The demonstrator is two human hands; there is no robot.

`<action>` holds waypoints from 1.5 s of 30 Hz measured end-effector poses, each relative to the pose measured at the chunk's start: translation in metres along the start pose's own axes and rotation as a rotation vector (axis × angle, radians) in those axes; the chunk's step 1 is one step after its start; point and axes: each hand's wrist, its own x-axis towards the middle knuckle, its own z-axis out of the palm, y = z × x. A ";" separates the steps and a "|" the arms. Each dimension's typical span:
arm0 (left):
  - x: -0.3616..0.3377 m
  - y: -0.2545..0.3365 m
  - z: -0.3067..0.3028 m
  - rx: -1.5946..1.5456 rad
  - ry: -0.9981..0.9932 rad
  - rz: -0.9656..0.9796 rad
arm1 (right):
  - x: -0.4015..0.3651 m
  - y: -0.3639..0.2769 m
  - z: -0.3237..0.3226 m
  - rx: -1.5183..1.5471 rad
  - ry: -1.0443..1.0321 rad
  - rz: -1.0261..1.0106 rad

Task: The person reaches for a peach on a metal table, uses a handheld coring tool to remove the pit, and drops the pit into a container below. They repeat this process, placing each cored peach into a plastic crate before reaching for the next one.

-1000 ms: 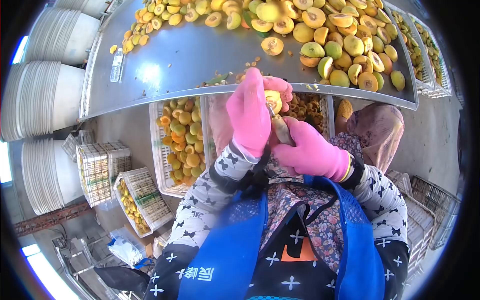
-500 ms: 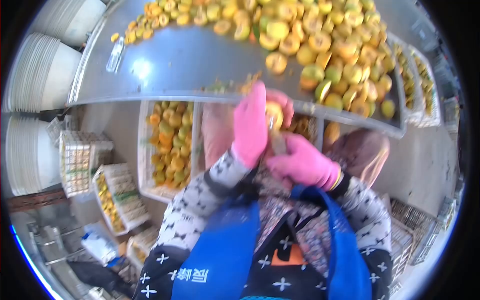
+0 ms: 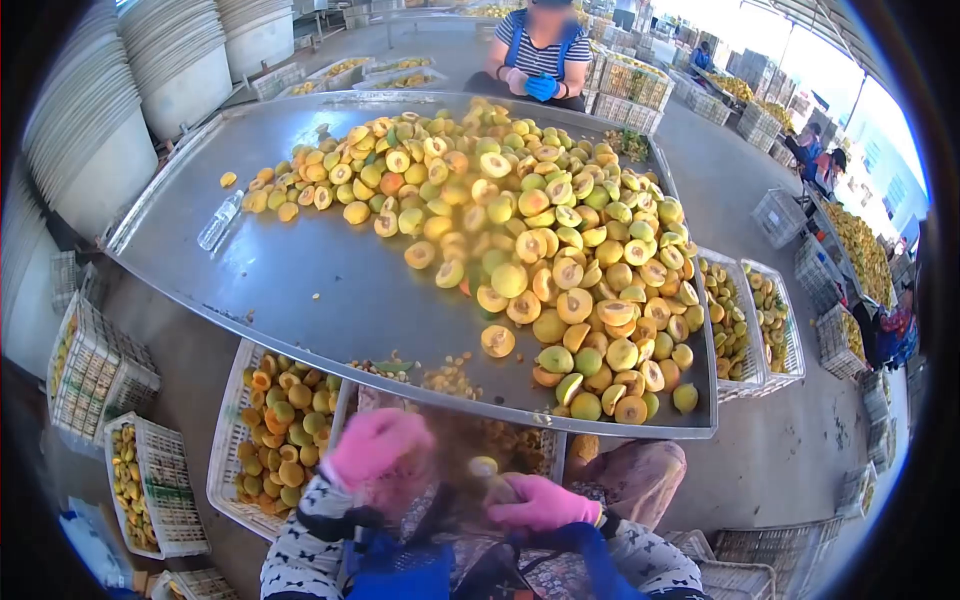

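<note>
Over the inner edge of a white crate of fruit halves [image 3: 285,430], my left hand [image 3: 377,447], in a pink glove, is smeared by motion; its fingers and any contents cannot be made out. Lower and to the right, my right hand [image 3: 543,502], also gloved in pink, is closed around a small tool whose rounded yellowish tip [image 3: 483,466] points up and left. Both hands are below the near edge of a metal table [image 3: 290,290]. Halved yellow-green fruit [image 3: 575,303] is heaped on it, and small scraps [image 3: 450,378] lie at its near edge.
A plastic bottle [image 3: 219,220] lies on the table's left. Across the table sits a person [image 3: 545,50] with gloved hands. Crates of fruit [image 3: 728,320] stand at the right, another crate [image 3: 150,490] at the lower left. Stacked white tubs [image 3: 180,70] stand upper left.
The view has tilted up, showing more of the table and the person opposite. My left hand has moved left, away from my right hand; the fruit piece between them is no longer seen there.
</note>
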 end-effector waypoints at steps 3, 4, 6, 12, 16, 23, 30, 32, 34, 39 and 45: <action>-0.037 -0.019 -0.059 0.593 0.648 -0.084 | 0.001 0.056 -0.069 -0.837 0.088 -0.210; -0.042 -0.021 -0.072 0.815 0.706 0.064 | -0.004 0.084 -0.076 -0.960 0.133 -0.269; -0.040 -0.026 -0.081 0.869 0.722 0.159 | -0.009 0.060 -0.076 -0.806 0.204 -0.089; 0.082 0.001 0.000 0.485 0.360 0.181 | -0.029 0.012 -0.081 -0.397 0.469 0.251; 0.182 -0.019 0.033 0.739 0.243 0.121 | -0.053 0.012 -0.074 -0.555 0.400 0.158; 0.220 -0.042 0.072 1.024 0.027 0.069 | -0.050 0.037 -0.093 -1.093 0.579 -0.150; 0.141 0.009 0.039 -0.503 0.013 -0.083 | -0.059 0.009 -0.069 -0.696 0.622 -0.046; 0.121 0.010 0.039 -0.780 -0.069 -0.023 | -0.053 0.015 -0.067 -0.753 0.632 -0.068; 0.102 0.009 0.051 -0.849 -0.115 0.024 | -0.040 0.018 -0.055 -0.710 0.693 -0.211; 0.069 0.014 0.101 -0.969 0.002 0.003 | 0.006 0.018 -0.020 -0.392 0.912 -0.332; 0.056 0.023 0.116 -0.831 -0.186 0.091 | 0.032 0.004 -0.013 -0.181 0.985 -0.434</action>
